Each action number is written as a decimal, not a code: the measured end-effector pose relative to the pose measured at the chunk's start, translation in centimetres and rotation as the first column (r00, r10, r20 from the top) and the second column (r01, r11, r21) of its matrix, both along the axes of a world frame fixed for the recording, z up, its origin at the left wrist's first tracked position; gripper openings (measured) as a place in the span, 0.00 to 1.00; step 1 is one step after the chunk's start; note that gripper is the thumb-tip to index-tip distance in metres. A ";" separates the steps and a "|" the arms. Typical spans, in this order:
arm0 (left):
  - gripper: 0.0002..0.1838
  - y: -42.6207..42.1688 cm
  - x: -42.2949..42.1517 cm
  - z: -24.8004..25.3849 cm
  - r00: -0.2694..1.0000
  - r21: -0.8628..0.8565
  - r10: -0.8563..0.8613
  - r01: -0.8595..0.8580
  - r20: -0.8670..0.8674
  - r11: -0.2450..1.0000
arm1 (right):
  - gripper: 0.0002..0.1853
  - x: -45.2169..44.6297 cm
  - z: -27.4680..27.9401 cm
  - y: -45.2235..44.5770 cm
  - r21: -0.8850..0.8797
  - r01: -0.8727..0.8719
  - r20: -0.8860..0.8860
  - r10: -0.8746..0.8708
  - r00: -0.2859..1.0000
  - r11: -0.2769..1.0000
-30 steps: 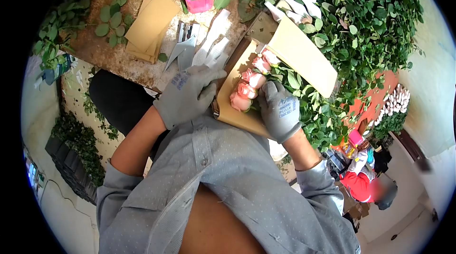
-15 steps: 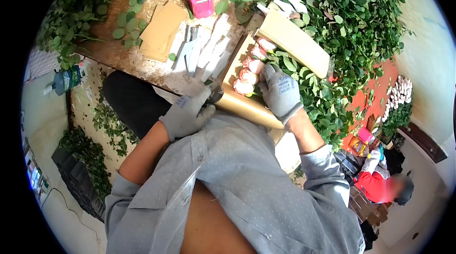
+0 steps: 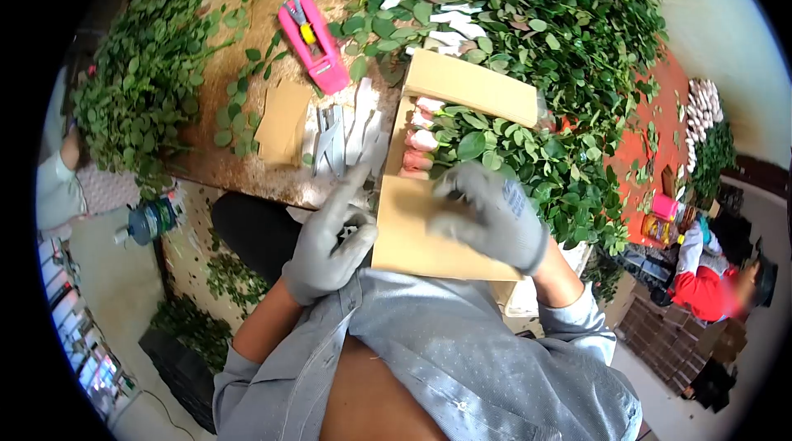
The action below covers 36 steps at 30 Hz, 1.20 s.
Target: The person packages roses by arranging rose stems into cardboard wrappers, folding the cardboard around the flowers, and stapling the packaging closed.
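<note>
Pink roses lie in a row, heads toward the left, on a cardboard sheet, with their green leaves spreading to the right. An upper cardboard panel lies across the far end of the row, while a lower cardboard panel covers the end nearest the person's body.

Over this lower panel is the gloved right hand, its fingers bent and parted from the thumb with a wide gap between. No object can be made out in that gap. Fingers and thumb are blurred, and I cannot tell whether they touch the cardboard. The gloved left hand is at the panel's left edge: its index finger extends away from the body, the thumb reaches toward the cardboard edge, and the remaining fingers are curled. Something dark and white shows between index finger and thumb; whether it is held or simply lies behind them is unclear.

Beyond the left hand, the brown surface carries a grey metal tool, white strips just beside it, some loose cardboard pieces and a pink tape dispenser. Dense foliage fills the far right.
</note>
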<state>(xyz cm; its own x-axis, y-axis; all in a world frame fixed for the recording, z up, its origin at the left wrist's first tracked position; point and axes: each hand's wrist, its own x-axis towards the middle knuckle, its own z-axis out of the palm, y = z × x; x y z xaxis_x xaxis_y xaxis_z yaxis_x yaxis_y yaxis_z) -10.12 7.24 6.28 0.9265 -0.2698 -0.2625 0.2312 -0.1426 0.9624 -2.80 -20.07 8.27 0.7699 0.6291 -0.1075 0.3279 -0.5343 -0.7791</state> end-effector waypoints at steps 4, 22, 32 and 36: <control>0.37 -0.5 1.6 1.5 0.980 -0.108 0.143 -0.129 0.135 0.986 | 0.22 0.5 3.4 -1.1 0.224 -0.170 -0.075 0.190 0.979 0.960; 0.22 -7.0 9.7 -4.8 0.640 0.815 -0.763 0.393 0.091 0.427 | 0.34 5.8 -4.3 0.6 -0.314 0.403 0.661 -0.107 0.743 0.859; 0.07 -7.3 9.1 -5.8 0.679 0.809 -0.716 0.324 0.163 0.491 | 0.23 3.4 -10.7 2.4 -0.356 0.276 0.567 -0.028 0.823 0.893; 0.07 -7.0 9.2 -6.4 0.685 0.787 -0.705 0.326 0.184 0.523 | 0.21 3.3 -11.0 2.4 -0.325 0.273 0.584 -0.034 0.811 0.906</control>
